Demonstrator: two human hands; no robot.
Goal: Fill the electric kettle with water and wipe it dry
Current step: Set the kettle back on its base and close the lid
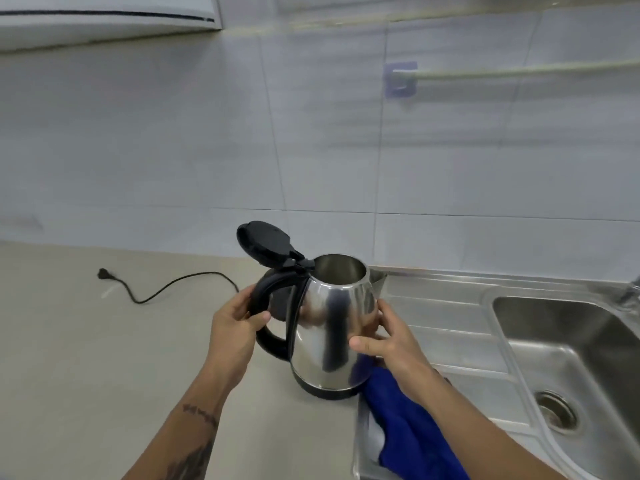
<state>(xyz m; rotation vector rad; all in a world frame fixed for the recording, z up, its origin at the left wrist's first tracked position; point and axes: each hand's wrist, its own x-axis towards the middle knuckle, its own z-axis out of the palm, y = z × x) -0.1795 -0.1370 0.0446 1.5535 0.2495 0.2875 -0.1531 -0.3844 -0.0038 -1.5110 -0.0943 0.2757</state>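
- The left hand is wrapping around the black handle of the stainless electric kettle, fingers curled shut on it, carrying or steadying the weight.
- The right hand is lying spread and flat against the kettle's steel body on the sink side, thumb across the front, probably bracing it so it is not swinging.
- The kettle is sitting at the bench edge where it meets the steel drainboard; I cannot tell whether its black base is resting on the bench or just lifting off.
- The lid is standing flipped up and back over the handle, leaving the mouth open, which suits filling; no water is showing inside from here.
- A blue cloth is lying on the drainboard just beside the kettle base, under the right forearm, likely staged for the wiping step.
- Judging by this, filling is not yet done; the kettle looks to be heading toward the sink basin.
- A faucet is only partly showing at the right edge, blurred.
- The route right over the drainboard is looking open; the raised sink rim and the cloth are the only things to be clearing.
- A power cord with plug is lying loose on the bench, left and behind, well apart from the hands.
- The tiled wall is close behind, so the upright lid is needing a little room.
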